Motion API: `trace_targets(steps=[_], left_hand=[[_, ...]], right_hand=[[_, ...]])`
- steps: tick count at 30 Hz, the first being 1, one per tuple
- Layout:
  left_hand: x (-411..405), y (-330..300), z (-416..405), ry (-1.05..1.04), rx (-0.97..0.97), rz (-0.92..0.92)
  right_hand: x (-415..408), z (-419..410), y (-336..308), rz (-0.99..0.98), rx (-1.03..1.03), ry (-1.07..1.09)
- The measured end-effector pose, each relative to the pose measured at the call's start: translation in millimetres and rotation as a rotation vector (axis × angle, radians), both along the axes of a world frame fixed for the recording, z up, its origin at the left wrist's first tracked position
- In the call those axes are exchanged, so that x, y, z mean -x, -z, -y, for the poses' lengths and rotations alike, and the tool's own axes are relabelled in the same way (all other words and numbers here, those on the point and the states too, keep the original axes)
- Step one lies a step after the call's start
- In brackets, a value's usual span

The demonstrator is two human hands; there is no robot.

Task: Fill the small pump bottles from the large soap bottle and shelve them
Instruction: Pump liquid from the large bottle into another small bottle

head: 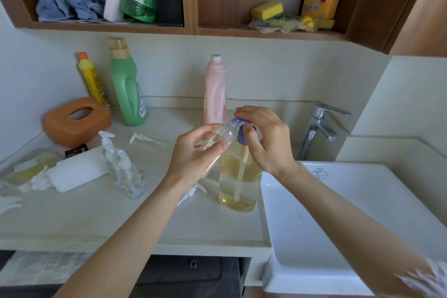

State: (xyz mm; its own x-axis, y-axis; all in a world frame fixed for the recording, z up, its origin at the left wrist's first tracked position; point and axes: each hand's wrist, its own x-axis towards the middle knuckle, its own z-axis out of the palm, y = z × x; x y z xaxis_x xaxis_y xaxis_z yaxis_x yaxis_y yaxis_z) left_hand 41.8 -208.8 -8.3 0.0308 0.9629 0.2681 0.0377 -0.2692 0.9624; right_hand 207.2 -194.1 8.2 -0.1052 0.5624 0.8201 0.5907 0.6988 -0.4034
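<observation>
Left fingers [219, 145] gripping a tilted small bottle [217, 138], mouth at the pump [242, 128] of the soap bottle [239, 176] on the surface [96, 213], right fingers [246, 135] curled over the pump, two capped bottles [121, 167] left, labels unreadable

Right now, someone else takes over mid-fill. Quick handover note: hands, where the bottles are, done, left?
Left hand: holds a small clear bottle tilted, its mouth at the spout of the large soap bottle.
Right hand: on the large bottle's purple pump head, placed to press.
Large bottle stands on the counter by the sink, about half full.
More small pump bottles stand at left; a loose pump lies behind them.
Done: the held bottle looks nearly empty; no small bottles seen on the shelf.
Left: fill, cap, shelve.
</observation>
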Motion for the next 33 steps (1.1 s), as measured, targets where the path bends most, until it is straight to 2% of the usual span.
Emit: trace_targets(steps=[5,10,19,24,30,33], left_hand=[[-3.9,-6.8,1.1,-0.006,-0.011,0.020],[-4.1,-0.4,1.5,-0.009,0.011,0.044],[0.3,8.4,1.3,-0.048,0.071,0.010],[-0.9,-1.1,4.5,-0.048,-0.007,0.005],[-3.0,-0.4,6.9,-0.073,-0.073,-0.012],[-3.7,5.9,5.3,-0.098,-0.080,-0.039]], right_hand=[[-3.0,-4.9,1.2,-0.042,0.037,0.016],[3.1,-7.6,20.9,-0.052,-0.052,-0.037],[8.9,-10.1,25.3,-0.069,-0.033,0.014],[-0.5,-10.6,4.4,-0.029,-0.029,0.001],[7.9,-6.8,20.7,-0.110,-0.055,-0.022],[16.3,-7.5,28.5,-0.162,-0.057,0.037]])
